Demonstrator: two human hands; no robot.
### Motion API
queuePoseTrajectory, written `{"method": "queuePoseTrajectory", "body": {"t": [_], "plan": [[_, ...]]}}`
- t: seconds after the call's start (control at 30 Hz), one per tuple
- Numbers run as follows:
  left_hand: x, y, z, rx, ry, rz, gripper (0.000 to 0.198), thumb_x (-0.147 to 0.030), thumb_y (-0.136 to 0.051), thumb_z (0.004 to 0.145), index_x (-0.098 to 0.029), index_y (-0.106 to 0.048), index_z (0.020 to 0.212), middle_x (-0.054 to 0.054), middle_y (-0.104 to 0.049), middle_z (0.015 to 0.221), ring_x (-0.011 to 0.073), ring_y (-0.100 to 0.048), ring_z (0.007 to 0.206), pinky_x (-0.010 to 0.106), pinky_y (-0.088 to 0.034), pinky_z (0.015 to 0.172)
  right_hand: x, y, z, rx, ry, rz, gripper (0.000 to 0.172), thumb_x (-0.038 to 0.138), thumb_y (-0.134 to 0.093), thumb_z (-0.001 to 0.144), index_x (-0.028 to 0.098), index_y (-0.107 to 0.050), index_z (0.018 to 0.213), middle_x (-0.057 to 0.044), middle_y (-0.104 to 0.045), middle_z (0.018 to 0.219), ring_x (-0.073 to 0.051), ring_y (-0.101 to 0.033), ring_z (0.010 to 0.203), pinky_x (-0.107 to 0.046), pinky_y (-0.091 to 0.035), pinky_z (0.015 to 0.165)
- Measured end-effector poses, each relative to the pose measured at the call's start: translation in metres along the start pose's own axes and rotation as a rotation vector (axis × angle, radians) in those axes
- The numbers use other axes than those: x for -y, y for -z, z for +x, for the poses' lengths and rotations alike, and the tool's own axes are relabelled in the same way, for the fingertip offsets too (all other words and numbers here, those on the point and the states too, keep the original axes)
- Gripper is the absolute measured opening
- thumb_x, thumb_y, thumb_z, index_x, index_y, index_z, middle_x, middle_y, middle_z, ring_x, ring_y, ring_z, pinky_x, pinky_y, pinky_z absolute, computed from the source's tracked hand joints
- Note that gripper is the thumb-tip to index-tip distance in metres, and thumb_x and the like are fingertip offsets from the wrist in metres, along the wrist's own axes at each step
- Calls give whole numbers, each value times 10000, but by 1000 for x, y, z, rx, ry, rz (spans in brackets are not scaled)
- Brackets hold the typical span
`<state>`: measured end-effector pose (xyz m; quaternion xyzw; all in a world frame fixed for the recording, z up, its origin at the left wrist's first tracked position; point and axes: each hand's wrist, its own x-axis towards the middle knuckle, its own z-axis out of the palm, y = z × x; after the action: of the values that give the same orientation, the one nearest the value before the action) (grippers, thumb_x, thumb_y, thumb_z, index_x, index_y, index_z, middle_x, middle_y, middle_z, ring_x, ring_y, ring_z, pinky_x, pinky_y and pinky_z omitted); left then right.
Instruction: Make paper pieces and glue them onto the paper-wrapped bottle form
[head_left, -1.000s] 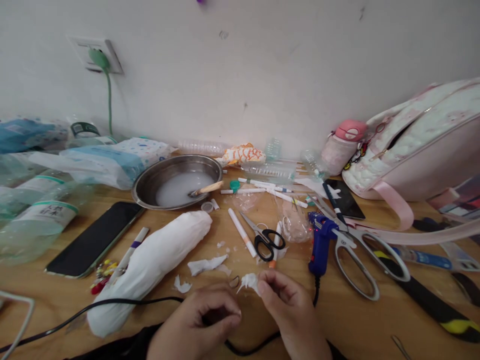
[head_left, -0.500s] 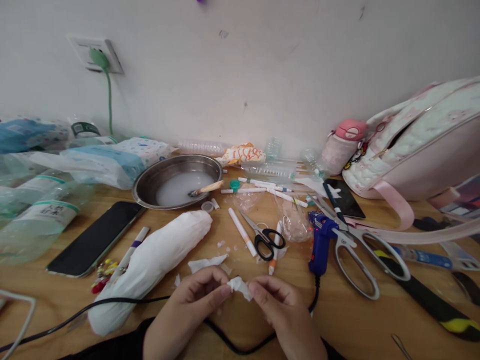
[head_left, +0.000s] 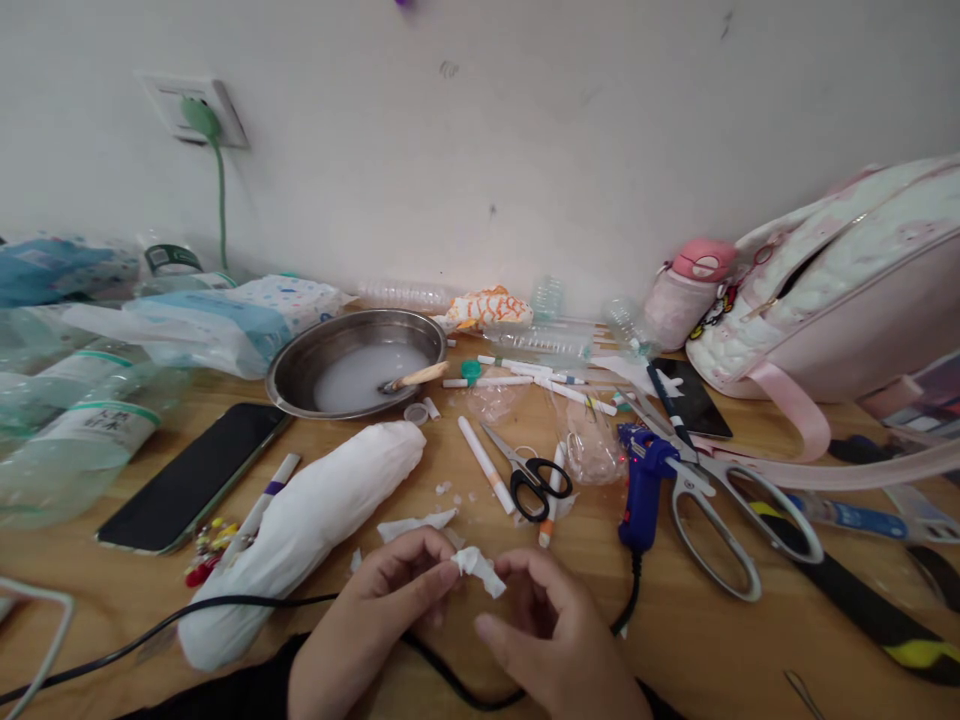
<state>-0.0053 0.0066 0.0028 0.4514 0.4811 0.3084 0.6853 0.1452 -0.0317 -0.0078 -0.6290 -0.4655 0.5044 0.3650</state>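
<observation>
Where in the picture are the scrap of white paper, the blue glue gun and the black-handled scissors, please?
scrap of white paper [head_left: 478, 569], head view, on its crumpled middle.
blue glue gun [head_left: 642, 485], head view, on its body.
black-handled scissors [head_left: 534, 487], head view, on a handle loop.

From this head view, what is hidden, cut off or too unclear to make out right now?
- Small white tissue scrap: left hand pinches it; right hand fingers partly cover it, so its contact is unclear.
- White paper-wrapped bottle shape: the wrapping hides what is inside.
- Black cable: runs under both hands and off the bottom edge.
- Clear plastic bottle: label print too small; left edge cuts it.
- Pink quilted bag: right edge cuts it.
</observation>
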Motion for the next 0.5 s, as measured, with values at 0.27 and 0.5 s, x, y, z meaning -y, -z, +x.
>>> {"method": "queuePoseTrajectory", "body": {"t": [0.27,0.5], "plan": [[4,0,1,117,0,28,323,-466,-661,611,-158,-565,637,-53,-472,551,91,-403,495,203,-333,484,2,6,-2,-30,144,-78,145,291,-532,728,171,-570,657,37,-417,568,-107,-391,537,-225,-296,501],[6,0,-1,123,-67,61,298,-453,-648,631,-175,-556,684,-49,-476,581,101,-402,529,204,-341,497,-2,6,-2,32,191,-73,166,270,-590,713,168,-574,584,23,-470,578,-115,-421,554,-225,-308,516]]}}
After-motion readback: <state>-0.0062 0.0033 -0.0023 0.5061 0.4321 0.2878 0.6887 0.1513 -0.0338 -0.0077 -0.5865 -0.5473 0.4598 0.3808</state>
